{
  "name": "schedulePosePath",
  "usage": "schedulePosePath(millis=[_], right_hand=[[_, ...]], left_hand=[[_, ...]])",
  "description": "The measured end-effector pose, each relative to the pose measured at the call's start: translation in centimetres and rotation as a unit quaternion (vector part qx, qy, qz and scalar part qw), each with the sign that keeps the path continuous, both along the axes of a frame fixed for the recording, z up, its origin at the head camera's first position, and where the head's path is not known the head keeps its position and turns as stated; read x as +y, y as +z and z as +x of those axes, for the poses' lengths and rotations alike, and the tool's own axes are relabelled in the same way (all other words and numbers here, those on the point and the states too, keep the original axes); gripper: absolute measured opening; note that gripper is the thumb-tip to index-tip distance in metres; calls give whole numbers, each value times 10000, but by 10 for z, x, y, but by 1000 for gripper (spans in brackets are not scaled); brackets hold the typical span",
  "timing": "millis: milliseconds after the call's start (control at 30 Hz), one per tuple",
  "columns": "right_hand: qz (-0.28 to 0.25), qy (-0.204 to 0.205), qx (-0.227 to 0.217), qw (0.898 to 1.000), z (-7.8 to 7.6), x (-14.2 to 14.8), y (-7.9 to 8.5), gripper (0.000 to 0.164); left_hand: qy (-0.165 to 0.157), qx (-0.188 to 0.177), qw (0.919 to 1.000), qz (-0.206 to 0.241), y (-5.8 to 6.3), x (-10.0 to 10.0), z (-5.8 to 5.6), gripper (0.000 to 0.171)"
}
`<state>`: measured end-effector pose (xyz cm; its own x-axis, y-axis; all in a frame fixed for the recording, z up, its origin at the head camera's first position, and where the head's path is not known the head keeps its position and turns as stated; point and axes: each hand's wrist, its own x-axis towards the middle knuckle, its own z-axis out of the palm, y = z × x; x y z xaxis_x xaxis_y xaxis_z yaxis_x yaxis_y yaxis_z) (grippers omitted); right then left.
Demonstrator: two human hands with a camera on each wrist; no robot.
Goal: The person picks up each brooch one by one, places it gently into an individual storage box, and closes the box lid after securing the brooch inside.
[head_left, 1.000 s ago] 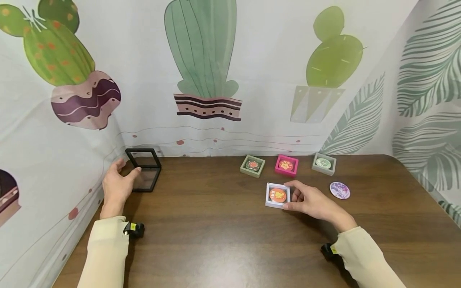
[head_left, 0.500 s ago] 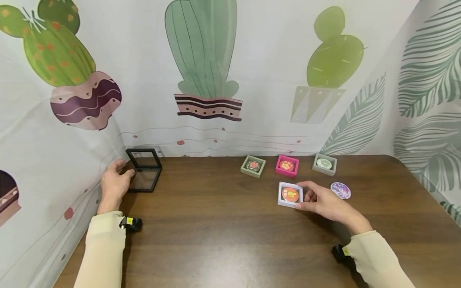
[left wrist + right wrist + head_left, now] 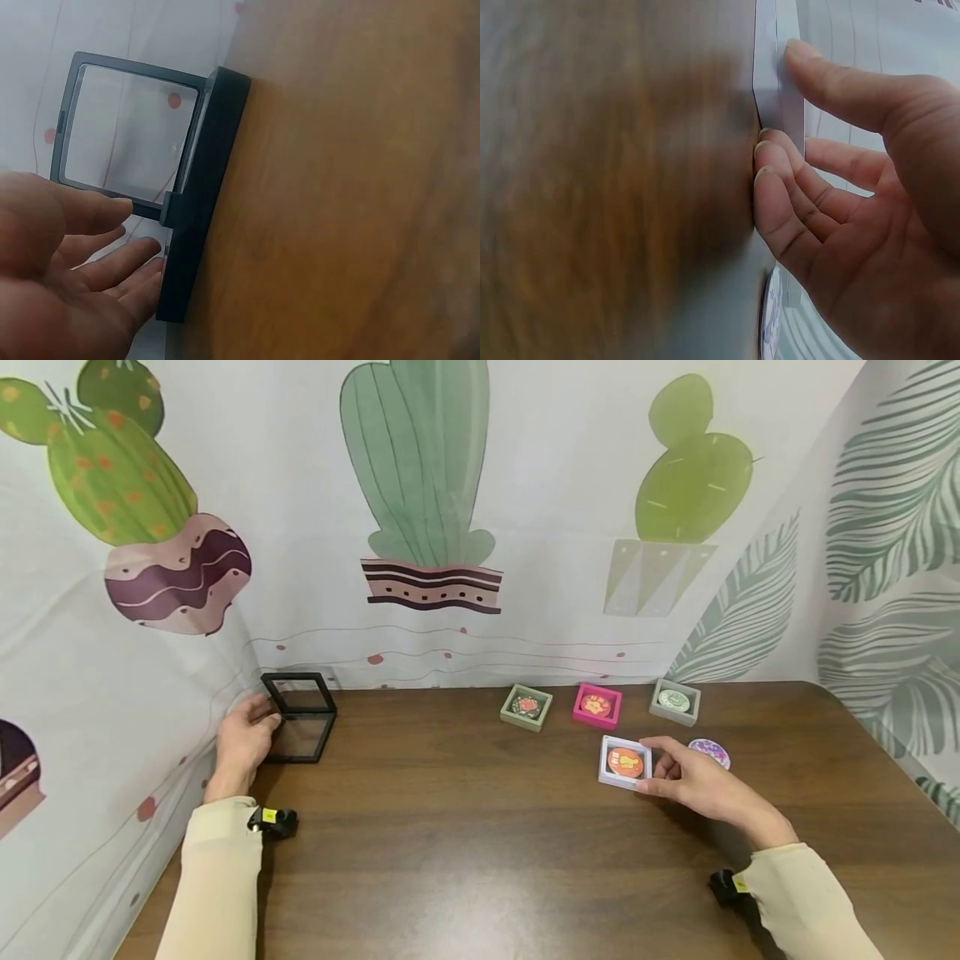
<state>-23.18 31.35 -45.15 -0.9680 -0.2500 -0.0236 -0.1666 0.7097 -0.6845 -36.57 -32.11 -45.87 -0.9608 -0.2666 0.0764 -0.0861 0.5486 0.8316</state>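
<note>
My right hand point(image 3: 693, 779) pinches the right side of a pale lavender square display case point(image 3: 605, 774), thumb on the near edge and index finger at the far corner. Inside shows an orange round badge point(image 3: 625, 762) with a yellow thumbs-up figure. In the right wrist view the pale case point(image 3: 777, 75) lies low along the wood. At the far left a black hinged display case point(image 3: 324, 737) stands with its clear-windowed lid point(image 3: 124, 127) raised. Beside it is my left hand point(image 3: 243, 741), fingers relaxed and fingertips right at the case's left side, holding nothing.
Along the table's back edge sit a green case point(image 3: 527, 707), a magenta case point(image 3: 597, 706) and a grey-green case point(image 3: 675, 702), each with a round badge. A loose purple badge point(image 3: 710, 752) lies just behind my right hand. Patterned cloth point(image 3: 547, 460) hangs behind and leftward.
My right hand has carried the lavender case rightward across the table, toward the purple badge. My left hand has drawn its thumb slightly back from the black case, which stays in place.
</note>
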Motion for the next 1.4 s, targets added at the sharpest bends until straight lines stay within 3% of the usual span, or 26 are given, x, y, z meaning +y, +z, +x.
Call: schedulePosePath(millis=[600,967,1400], right_hand=[[178,-139,63,9997,-1,16,0,67],[307,-151,8,9994,-1,18,3,69],[242,-273,-142,9992,-1,22,1,69]], left_hand=[[-375,299,9985,247,-6,0,-10,56],[184,366,9990,190,-8,-2,-12,37],[-382,679,9928,907,-12,-6,-6,34]])
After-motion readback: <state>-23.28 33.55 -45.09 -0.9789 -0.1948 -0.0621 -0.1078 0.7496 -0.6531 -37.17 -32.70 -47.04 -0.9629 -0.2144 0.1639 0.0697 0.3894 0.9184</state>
